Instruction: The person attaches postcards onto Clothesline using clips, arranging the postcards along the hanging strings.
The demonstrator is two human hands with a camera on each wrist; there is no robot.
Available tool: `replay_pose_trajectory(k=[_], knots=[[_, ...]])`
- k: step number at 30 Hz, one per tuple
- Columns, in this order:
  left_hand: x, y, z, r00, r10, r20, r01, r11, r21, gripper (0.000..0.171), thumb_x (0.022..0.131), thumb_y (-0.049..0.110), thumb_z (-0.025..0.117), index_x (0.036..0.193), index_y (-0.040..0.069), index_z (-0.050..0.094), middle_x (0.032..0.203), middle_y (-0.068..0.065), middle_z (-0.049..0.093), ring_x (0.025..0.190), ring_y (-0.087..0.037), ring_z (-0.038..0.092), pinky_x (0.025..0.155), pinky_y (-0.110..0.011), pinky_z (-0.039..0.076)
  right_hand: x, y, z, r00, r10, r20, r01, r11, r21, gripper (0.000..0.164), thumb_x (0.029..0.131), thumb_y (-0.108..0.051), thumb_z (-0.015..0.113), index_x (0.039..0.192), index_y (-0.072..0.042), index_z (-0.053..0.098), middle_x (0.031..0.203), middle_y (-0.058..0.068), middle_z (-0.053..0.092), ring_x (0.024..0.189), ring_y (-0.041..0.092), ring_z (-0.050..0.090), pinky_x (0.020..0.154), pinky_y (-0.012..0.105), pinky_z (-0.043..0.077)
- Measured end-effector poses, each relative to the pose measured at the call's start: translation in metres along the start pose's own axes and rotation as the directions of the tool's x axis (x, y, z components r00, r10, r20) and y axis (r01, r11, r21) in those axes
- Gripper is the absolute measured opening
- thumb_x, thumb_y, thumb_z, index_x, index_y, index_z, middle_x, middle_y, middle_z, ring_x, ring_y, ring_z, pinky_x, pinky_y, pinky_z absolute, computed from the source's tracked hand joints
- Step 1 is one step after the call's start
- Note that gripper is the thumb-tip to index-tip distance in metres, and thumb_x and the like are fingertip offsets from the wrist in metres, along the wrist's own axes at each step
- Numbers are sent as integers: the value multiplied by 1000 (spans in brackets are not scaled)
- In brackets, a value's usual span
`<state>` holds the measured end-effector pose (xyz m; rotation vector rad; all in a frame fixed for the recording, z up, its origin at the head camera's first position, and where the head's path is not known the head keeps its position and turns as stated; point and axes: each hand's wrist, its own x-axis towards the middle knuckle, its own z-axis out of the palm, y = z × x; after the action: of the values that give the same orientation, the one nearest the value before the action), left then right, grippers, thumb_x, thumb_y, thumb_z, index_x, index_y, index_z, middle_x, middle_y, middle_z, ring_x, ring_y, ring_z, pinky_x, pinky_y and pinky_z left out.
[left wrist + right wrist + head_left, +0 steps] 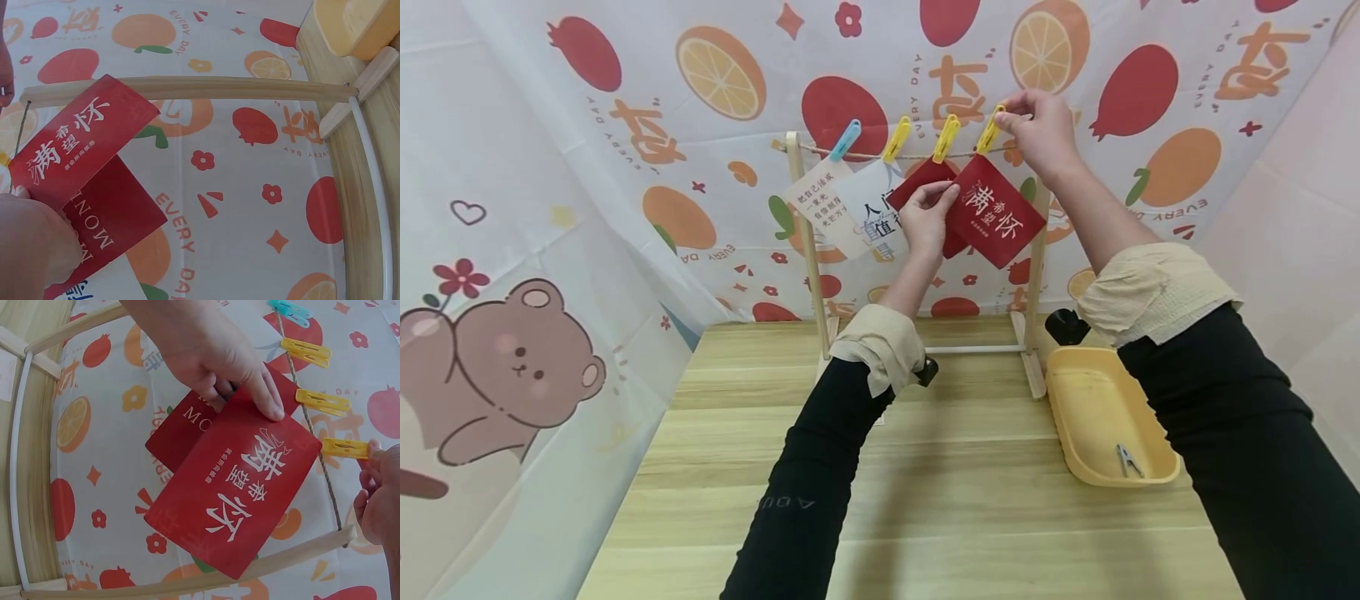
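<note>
My left hand point(925, 221) pinches the left corner edge of a red card point(1000, 212) with white characters. The right hand point(1045, 133) pinches the handle end of a yellow clothespin point(345, 448); its nose meets the rope point(331, 487) at the card's top corner. Whether it grips both cannot be made out. Behind the left hand hangs another red card point(119, 206), partly covered, under a yellow clothespin point(946, 138). Farther left, a white card point(868, 196) hangs from a yellow clothespin point(897, 139) and a cream card point(820, 200) from a blue one point(846, 140).
The rope runs between two posts of a wooden stand point(809, 267), with a white rod point(973, 349) low across it. At the right on the wooden table point(737, 467) sits a yellow tray point(1067, 450) holding a grey clothespin point(1127, 461). A fruit-patterned cloth point(880, 50) hangs behind.
</note>
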<state>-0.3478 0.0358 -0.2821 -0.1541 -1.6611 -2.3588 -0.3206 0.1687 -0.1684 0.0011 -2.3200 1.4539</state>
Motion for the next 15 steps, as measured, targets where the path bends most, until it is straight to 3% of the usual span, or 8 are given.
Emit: replay_pose_trajectory(k=[5,15], knots=[[-2,1,4,999,33,-24,-33,999,11,19,81,18,71,95,6,69,86,1,64,81,-8,58,72,-18,50,3,0,2,1000,8,-19,-8,1000,-10,17,89,-21,61,101,-9,61,92,-3,53,82,8,48,66,21,41],[-4,4,6,998,17,-64,-16,1000,17,16,81,17,70,93,7,69,85,2,65,81,-8,59,72,-18,49,7,2,3,999,38,16,-37,997,-65,21,90,-23,59,105,-8,61,93,-4,54,85,9,49,68,21,42]])
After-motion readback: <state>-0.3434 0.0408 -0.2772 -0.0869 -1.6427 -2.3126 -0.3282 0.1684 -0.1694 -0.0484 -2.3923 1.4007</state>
